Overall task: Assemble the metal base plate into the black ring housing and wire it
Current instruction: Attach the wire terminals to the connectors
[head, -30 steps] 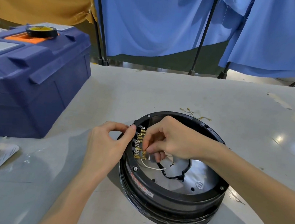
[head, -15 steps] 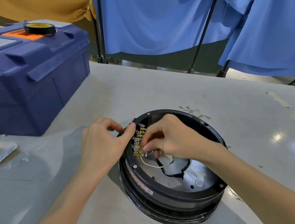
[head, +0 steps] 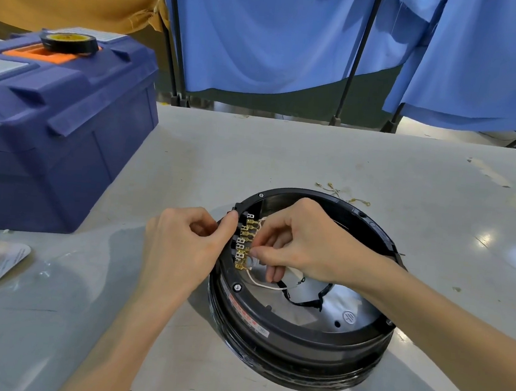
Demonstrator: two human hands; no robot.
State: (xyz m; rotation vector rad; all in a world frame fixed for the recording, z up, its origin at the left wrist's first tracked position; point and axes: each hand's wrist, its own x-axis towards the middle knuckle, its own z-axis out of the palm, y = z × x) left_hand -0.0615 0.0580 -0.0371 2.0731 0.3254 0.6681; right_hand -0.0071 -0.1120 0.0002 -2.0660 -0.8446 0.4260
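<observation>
At mid-tabletop (head: 285,154) sits the black ring housing (head: 300,333), with the metal base plate (head: 356,310) inside it. The left hand (head: 183,245) grips its rim at ten o'clock. The right hand (head: 305,246), reaching across the ring, pinches at the brass terminals (head: 244,244) and covers part of the white wire (head: 261,284). A blue toolbox (head: 59,134) bearing a tape roll (head: 69,43) stands at ten o'clock, and loose connectors (head: 344,195) lie at twelve.

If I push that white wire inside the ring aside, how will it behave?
The white wire looks thin and lies in a loose curve, so it is probably floppy and light. One end sits at the brass terminals, so it would likely swing from there rather than slide free.
</observation>
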